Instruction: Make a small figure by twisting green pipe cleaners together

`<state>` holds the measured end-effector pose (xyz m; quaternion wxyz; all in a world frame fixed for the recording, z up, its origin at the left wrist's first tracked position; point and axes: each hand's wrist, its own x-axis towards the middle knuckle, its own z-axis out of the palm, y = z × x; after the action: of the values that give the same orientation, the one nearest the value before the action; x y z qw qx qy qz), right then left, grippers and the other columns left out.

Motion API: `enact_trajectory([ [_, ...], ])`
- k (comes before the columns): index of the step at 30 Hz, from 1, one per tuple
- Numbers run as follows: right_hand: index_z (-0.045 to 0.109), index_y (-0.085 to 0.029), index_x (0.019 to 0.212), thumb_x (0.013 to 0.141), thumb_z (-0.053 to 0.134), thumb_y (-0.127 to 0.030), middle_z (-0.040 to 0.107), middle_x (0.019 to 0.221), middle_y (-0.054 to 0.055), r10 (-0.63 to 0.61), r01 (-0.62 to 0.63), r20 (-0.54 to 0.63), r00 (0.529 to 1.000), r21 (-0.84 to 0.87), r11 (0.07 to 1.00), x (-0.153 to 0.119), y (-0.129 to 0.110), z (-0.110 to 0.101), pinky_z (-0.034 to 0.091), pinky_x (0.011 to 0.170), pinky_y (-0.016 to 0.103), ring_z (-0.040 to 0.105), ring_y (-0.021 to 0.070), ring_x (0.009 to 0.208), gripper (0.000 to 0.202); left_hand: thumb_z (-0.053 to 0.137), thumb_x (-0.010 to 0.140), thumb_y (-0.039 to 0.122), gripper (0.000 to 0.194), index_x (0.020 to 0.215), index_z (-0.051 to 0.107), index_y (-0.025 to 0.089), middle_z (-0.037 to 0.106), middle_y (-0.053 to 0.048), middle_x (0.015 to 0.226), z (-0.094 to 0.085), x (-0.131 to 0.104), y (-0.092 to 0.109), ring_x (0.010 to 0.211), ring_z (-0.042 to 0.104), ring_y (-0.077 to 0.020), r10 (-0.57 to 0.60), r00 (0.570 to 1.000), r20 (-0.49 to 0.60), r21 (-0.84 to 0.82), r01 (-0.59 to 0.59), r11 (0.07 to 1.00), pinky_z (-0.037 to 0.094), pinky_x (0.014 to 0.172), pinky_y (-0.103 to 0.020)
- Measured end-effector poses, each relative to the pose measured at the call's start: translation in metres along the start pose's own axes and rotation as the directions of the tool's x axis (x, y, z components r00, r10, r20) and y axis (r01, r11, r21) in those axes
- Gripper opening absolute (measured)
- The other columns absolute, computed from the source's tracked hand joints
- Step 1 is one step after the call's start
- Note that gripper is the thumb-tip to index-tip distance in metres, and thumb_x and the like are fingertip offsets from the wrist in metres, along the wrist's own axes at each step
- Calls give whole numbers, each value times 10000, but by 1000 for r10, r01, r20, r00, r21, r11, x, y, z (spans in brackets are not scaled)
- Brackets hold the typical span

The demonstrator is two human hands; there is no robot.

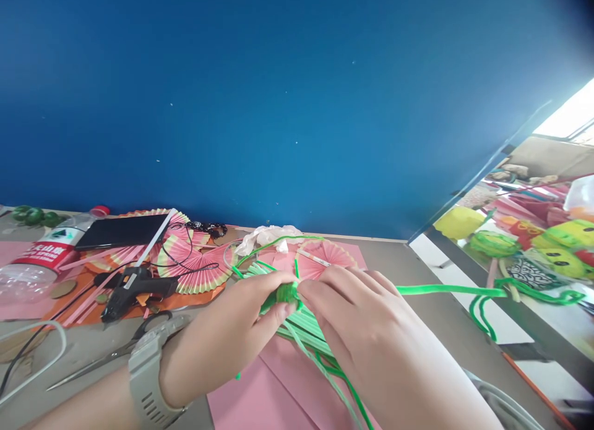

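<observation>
A small green roll (pixel 286 292), seemingly wound from pipe cleaners, is pinched between the thumb and fingers of my left hand (pixel 241 322), which wears a grey watch at the wrist. My right hand (pixel 366 322) meets it from the other side, its bent fingertips closed on the roll's right edge. Those fingertips are partly hidden. Beneath both hands lies a bundle of pale green pipe cleaners (pixel 309 337) on pink paper (pixel 260 393). A bright green strand (pixel 445 289) stretches rightward from behind my right hand.
To the left are scissors (pixel 104 359), a black glue gun (pixel 137 288), pink paper fans (pixel 195 263), a dark-screened device (pixel 120 231) and a plastic bottle (pixel 49 250). A blue panel (pixel 297 108) rises behind the table. Green and yellow plush-like items (pixel 563 250) sit at right.
</observation>
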<state>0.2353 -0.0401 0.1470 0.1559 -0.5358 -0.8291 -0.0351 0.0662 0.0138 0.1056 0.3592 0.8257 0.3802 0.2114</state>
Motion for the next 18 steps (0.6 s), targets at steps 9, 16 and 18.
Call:
enact_trajectory([
  [9,547,-185,784,732,450,8,543,767,26,-125,127,24,992,-82,989,5,-3,9,422,656,389,505,201,688,222,449,836,146,344,1137,541,281,627,-5,982,-12,7,9,851,553,-197,6,1000,-6,-117,-7,993,418,832,-318],
  [16,536,-176,840,896,391,-112,569,811,27,-26,34,-42,999,200,979,8,0,0,434,645,320,532,181,755,168,472,880,314,150,947,579,233,598,12,851,-20,6,10,822,532,-170,19,998,65,-220,-4,975,426,784,-294],
  [18,544,-180,849,901,409,-133,576,846,32,-58,63,-27,998,227,972,8,3,-3,437,687,312,544,177,791,152,495,873,316,145,954,589,242,597,22,835,-22,6,10,823,536,-165,25,996,86,-226,-5,974,423,777,-287],
])
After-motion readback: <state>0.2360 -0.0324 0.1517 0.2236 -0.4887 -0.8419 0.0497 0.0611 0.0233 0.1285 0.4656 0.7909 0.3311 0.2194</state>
